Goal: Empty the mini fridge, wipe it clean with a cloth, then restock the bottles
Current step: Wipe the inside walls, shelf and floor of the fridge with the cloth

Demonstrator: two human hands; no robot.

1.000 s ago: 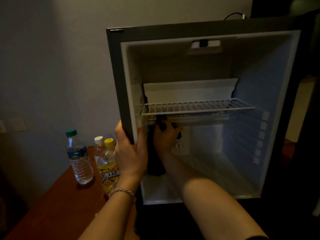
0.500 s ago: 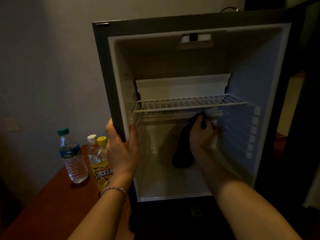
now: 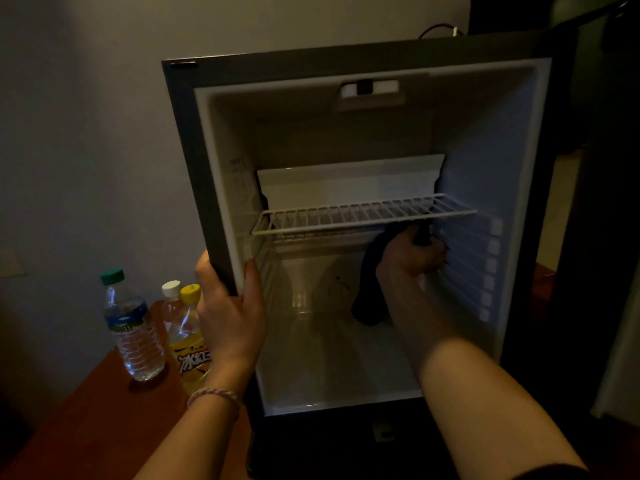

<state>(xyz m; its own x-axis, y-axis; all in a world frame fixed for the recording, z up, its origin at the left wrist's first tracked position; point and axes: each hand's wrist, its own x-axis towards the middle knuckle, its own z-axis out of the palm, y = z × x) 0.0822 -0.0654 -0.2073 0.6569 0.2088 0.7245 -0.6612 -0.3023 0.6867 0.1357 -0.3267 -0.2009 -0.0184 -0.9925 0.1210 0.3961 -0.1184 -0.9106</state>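
Right hand (image 3: 410, 252) gripping dark cloth (image 3: 370, 292), fingertips hidden, left hand (image 3: 230, 306) clasping fridge edge (image 3: 204, 188)

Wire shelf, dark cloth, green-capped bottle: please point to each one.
Wire shelf (image 3: 363, 216), head view, on its middle bars.
Dark cloth (image 3: 369, 289), head view, on its hanging part.
Green-capped bottle (image 3: 133, 330), head view, on its label.

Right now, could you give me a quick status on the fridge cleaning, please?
Left hand grips fridge frame. Right hand holds dark cloth under wire shelf, near right wall. Three bottles out on table. Nothing blocking.
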